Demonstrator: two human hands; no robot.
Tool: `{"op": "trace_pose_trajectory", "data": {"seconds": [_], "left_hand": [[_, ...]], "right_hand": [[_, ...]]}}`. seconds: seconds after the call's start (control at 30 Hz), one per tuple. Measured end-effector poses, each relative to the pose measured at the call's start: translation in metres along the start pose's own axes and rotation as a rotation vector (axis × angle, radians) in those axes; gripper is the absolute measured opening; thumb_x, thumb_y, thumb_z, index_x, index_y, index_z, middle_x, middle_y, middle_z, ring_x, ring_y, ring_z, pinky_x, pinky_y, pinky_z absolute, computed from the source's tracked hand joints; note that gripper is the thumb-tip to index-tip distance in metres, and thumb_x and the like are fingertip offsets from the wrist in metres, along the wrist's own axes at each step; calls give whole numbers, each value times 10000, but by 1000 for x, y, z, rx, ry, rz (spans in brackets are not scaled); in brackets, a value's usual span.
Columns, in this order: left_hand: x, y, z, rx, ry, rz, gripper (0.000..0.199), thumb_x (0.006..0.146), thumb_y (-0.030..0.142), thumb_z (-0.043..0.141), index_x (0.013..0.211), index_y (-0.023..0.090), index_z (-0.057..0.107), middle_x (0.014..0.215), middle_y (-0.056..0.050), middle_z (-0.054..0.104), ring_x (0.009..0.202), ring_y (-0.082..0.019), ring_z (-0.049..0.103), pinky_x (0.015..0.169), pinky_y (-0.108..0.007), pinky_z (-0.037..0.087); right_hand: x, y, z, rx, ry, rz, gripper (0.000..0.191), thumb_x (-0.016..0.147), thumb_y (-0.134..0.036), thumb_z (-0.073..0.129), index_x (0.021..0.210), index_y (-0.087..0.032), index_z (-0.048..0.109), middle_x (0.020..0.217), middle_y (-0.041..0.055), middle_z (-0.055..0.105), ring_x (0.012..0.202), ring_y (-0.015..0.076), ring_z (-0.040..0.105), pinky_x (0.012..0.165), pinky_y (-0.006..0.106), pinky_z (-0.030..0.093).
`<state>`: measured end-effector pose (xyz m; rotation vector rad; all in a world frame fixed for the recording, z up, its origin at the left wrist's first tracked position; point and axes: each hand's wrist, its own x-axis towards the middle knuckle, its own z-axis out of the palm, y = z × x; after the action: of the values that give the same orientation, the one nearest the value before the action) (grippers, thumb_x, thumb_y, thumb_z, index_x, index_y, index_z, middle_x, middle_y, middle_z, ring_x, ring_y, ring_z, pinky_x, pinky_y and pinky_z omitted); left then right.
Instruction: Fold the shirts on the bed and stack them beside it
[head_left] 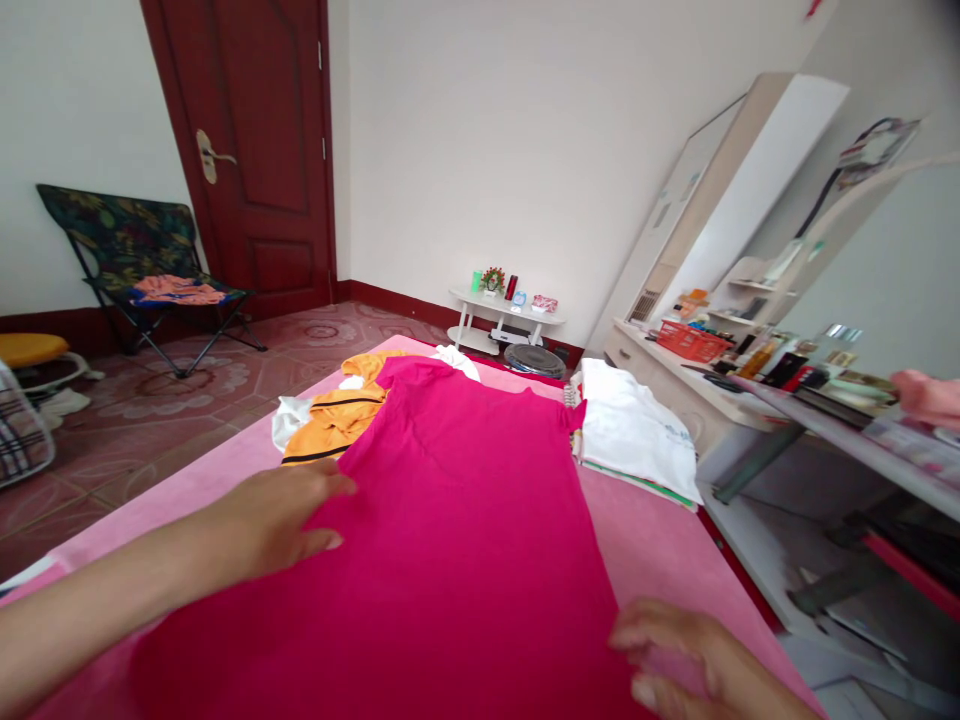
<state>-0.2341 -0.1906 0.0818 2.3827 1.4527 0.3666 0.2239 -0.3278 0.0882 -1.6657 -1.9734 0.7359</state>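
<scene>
A magenta T-shirt (480, 500) lies spread out over the pink bedspread (660, 570), its sleeves toward the far end and its lower part toward me. Over its left edge is my left hand (281, 520), with thumb and fingers apart and nothing between them. My right hand (690, 655) is at the shirt's lower right edge, fingers curved and thumb apart, holding nothing that shows. Whether either hand touches the cloth is hard to tell. Orange clothing with black stripes (337, 420) lies crumpled beyond the shirt's left side, next to some white cloth (291, 420).
Folded clothes with a white shirt on top (634, 425) are stacked at the bed's right edge. A dressing table (652, 350) with a red basket (690, 340) stands on the right. Further off are a small white table (506, 305), a folding chair (150, 240) and a closed door (255, 130).
</scene>
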Motion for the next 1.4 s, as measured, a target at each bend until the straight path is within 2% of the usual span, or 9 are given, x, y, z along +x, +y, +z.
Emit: {"op": "trace_pose_trajectory", "data": {"seconds": [0.2,0.3,0.43,0.63,0.8,0.97,1.13,1.3,1.4], "left_hand": [[120,96,55,44,37,161,504,826,252,412,1326,236,472,1326,-81,514,1163,-234,523,973,-345,423],[155,93,88,23,202,124,531,870,215,323,1399,196,359,1437,-93,387,1291,-217,397,1064,-361,339],[168,70,112,70,234,47,528,934,374,275,1435,207,292,1506,-103,264,1393,-261,193,1120,-462,206],[171,67,118,133,125,21,653,880,621,246,1426,274,332,1524,-89,220,1404,-337,74,1111,-550,84],[178,68,119,124,93,-11,694,841,675,267,1422,303,335,1536,-70,181,1402,-361,52,1094,-592,50],[177,68,120,141,119,0,695,843,682,233,1419,309,339,1529,-95,197,1398,-372,67,1084,-606,38],[176,69,123,155,153,-1,690,845,681,219,1414,313,348,1525,-93,211,1398,-366,75,1084,-601,30],[176,67,125,146,176,-5,673,842,672,261,1404,318,368,1522,-72,232,1398,-357,96,1095,-586,45],[176,67,125,127,192,1,607,870,605,290,1388,309,399,1512,-70,260,1395,-349,127,1101,-577,68]], "right_hand": [[146,-29,45,81,177,-93,526,776,-382,582,1275,-226,526,1342,80,518,1245,245,462,1053,453,350],[201,-19,75,3,267,-146,628,821,-392,521,1401,-212,364,1457,90,369,1347,220,322,1108,433,263],[241,19,76,-328,86,-204,655,880,-516,414,1452,-239,254,1529,52,206,1413,218,126,1134,445,166],[294,37,50,-759,194,248,618,906,-452,376,1363,-37,407,1429,239,356,1343,336,291,1067,529,210],[323,37,50,-700,113,-83,538,936,-479,273,1423,-256,321,1503,56,287,1397,216,178,1107,457,157],[346,52,45,-697,133,366,622,924,-521,237,1451,-190,256,1520,140,207,1391,307,167,1062,572,166],[352,42,65,-685,145,32,606,919,-554,218,1462,-286,198,1550,41,129,1416,246,59,1100,515,122],[347,28,73,-632,73,306,623,919,-504,246,1462,-200,223,1534,117,169,1403,296,126,1069,569,160],[328,9,87,-653,124,212,597,907,-411,327,1457,-193,244,1530,123,179,1405,303,109,1066,580,153]]}}
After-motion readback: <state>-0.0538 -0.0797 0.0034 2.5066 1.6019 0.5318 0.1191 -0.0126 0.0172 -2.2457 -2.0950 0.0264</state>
